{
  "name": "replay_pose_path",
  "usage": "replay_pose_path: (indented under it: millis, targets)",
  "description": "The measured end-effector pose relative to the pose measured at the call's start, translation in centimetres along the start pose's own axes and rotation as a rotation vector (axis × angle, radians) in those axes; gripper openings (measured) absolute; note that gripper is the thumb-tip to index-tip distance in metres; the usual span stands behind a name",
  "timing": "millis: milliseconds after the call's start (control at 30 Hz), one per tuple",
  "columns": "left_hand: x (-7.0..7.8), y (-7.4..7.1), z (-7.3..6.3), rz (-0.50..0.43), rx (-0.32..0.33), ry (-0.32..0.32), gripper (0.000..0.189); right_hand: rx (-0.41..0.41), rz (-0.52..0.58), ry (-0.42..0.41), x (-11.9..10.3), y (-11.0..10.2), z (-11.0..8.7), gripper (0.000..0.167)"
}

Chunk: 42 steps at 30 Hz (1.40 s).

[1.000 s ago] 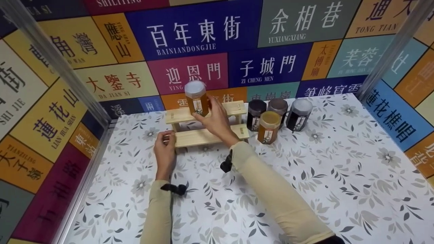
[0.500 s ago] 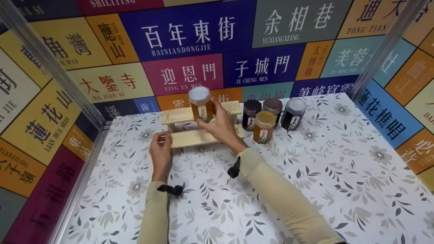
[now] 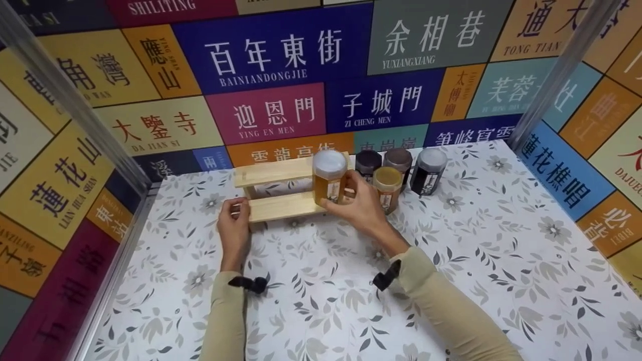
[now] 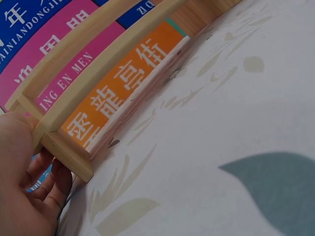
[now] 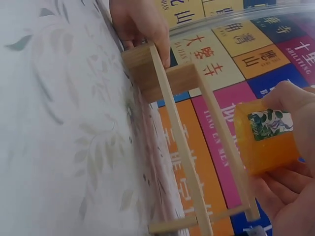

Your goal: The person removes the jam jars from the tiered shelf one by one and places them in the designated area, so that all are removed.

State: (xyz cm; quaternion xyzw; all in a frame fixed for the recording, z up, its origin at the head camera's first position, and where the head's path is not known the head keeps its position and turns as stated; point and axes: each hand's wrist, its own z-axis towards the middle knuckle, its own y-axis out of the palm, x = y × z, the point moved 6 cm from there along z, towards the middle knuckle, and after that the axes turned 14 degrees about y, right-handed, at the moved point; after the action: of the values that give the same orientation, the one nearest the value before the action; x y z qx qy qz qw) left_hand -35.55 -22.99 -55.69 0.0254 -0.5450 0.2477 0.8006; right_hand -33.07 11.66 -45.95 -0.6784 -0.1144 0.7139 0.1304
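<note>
My right hand (image 3: 362,206) grips a clear-sided jar of amber honey (image 3: 327,186) with a whitish lid and a small label. The jar is upright by the right end of a two-step wooden rack (image 3: 281,206), hiding part of both steps. In the right wrist view, the amber jar (image 5: 266,153) is beside the upper plank; whether they touch is unclear. At the rack's left end, my left hand (image 3: 234,230) holds the lower step. The left wrist view shows the thumb side against the plank and curled fingers (image 4: 47,189) behind the end leg.
Right of the rack stands a group of jars: a yellow-lidded honey jar (image 3: 387,186), a dark purple-lidded jar (image 3: 368,163), a brown-lidded jar (image 3: 398,160) and a dark grey-lidded jar (image 3: 428,173). A sign-covered wall (image 3: 273,113) rises behind the floral tabletop (image 3: 311,281).
My right hand has carried the honey jar rightward and down, from over the upper step's middle to the rack's right end. My left hand stays at the rack's left end.
</note>
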Motion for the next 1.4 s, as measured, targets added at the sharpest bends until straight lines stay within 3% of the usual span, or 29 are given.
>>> replay_pose_path:
  millis: [267,433,800,967,1400]
  targets:
    - [0.0,-0.1,-0.4,0.007,-0.013,0.007,0.023,0.119,0.059,-0.111,1.2,-5.3,-3.0,0.077]
    - [0.0,-0.3,-0.4,0.002,-0.008,0.013,0.024,0.219,0.071,-0.166,1.9,-9.2,-3.7,0.074]
    - [-0.2,-0.4,-0.4,0.000,-0.004,-0.004,0.025,0.380,0.036,-0.047,5.2,-16.3,-2.8,0.077]
    - [-0.1,-0.4,-0.4,-0.006,0.002,0.003,0.024,0.381,0.017,0.016,7.3,-17.5,-2.2,0.080]
    - [0.2,-0.2,-0.1,0.018,0.007,0.018,0.022,0.221,-0.123,0.204,11.9,-16.9,-0.9,0.083]
